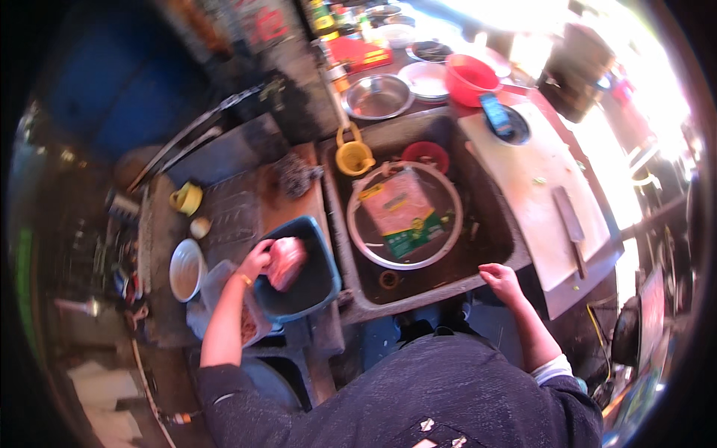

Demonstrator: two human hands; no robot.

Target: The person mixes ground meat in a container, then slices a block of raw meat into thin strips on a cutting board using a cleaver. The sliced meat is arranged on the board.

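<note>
My left hand (256, 262) grips a chunk of raw red meat (287, 264), slightly blurred, over a dark basin with a teal rim (334, 274). Just left of that basin stands a translucent plastic tub (215, 283) with reddish-brown contents, partly hidden by my forearm. My right hand (503, 284) hovers, holding nothing, near the front right edge of the stone sink (414, 297). Inside the sink, a round basin with a pale rim (460, 210) holds a printed plastic package (400, 213) in pink, yellow and green.
A kitchen knife (568, 215) lies on a white cutting board (538, 162) right of the sink, near a phone (496, 115) on a dark round dish. A yellow dipper (354, 157) and red bowl (425, 155) sit in the sink. A white bowl (187, 270) stands at left.
</note>
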